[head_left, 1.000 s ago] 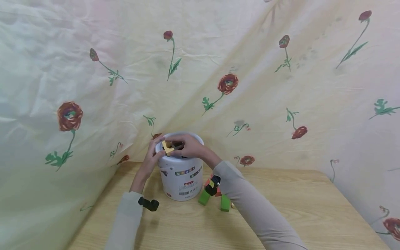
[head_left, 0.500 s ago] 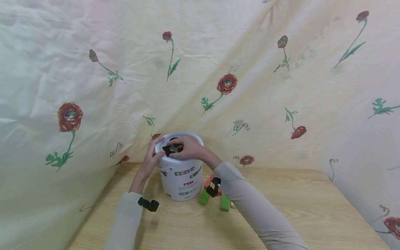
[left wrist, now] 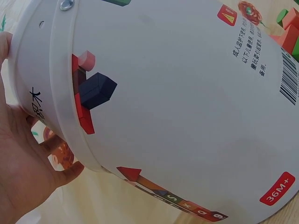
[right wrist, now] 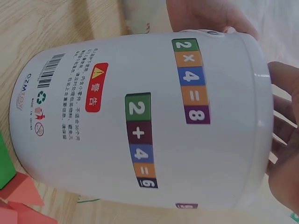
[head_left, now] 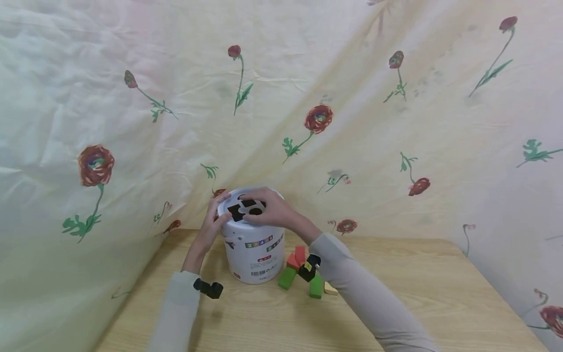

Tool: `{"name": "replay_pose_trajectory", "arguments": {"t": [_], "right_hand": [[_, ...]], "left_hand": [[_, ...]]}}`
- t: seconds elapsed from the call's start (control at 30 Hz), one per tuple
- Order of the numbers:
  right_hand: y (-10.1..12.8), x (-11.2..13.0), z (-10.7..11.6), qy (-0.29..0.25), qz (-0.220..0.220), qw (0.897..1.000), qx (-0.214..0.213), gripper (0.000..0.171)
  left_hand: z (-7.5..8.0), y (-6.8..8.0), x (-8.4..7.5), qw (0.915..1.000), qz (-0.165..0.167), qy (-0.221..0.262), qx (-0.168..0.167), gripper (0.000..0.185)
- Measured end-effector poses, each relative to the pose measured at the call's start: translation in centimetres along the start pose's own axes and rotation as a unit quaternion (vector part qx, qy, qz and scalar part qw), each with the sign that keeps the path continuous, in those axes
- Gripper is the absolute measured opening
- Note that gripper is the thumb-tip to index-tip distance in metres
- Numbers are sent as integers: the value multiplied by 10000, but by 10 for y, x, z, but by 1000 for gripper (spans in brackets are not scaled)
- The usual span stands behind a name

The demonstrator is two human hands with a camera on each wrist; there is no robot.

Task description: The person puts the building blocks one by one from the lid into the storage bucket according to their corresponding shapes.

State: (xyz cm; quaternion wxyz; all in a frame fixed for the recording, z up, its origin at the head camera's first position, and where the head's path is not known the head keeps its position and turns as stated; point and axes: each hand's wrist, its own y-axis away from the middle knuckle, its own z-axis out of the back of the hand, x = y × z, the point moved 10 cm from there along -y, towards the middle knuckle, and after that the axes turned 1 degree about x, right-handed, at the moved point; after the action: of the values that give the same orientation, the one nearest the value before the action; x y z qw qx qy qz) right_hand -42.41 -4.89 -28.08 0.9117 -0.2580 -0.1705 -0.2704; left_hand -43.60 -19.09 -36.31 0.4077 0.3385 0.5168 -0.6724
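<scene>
A white toy bucket [head_left: 255, 259] stands upright, its white lid [head_left: 226, 207] cut with several dark shaped holes. At the lid's left edge my left hand [head_left: 210, 226] holds the rim, thumb on top and fingers around the side. Seen from the left wrist, that hand [left wrist: 21, 158] lies against the band below the lid. Over the lid's right part is my right hand [head_left: 274, 211], fingers loosely bent with nothing between them. From the right wrist, its fingers [right wrist: 283, 72] show beside the lid end of the bucket [right wrist: 224, 154].
Right of the bucket lie red blocks [head_left: 300, 254], a green block [head_left: 287, 277], another green block [head_left: 315, 286] and a pale yellow block [head_left: 331, 289], partly under my right forearm. The wooden table [head_left: 250, 318] meets a flowered cloth [head_left: 264, 122] behind and at the sides.
The yellow block that was in my right hand over the lid is gone from view. My right hand has shifted slightly right, uncovering more holes. My left hand keeps its place.
</scene>
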Motion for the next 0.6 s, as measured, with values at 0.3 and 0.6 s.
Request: {"name": "replay_pose_trajectory", "arguments": {"t": [0.3, 0.6], "right_hand": [[33, -11, 24, 35, -386, 9985, -374, 58], [81, -27, 48, 52, -439, 9967, -685, 64]], "left_hand": [[1, -1, 5, 9999, 80, -4, -109, 61], [0, 0, 5, 9998, 103, -98, -124, 62]]}}
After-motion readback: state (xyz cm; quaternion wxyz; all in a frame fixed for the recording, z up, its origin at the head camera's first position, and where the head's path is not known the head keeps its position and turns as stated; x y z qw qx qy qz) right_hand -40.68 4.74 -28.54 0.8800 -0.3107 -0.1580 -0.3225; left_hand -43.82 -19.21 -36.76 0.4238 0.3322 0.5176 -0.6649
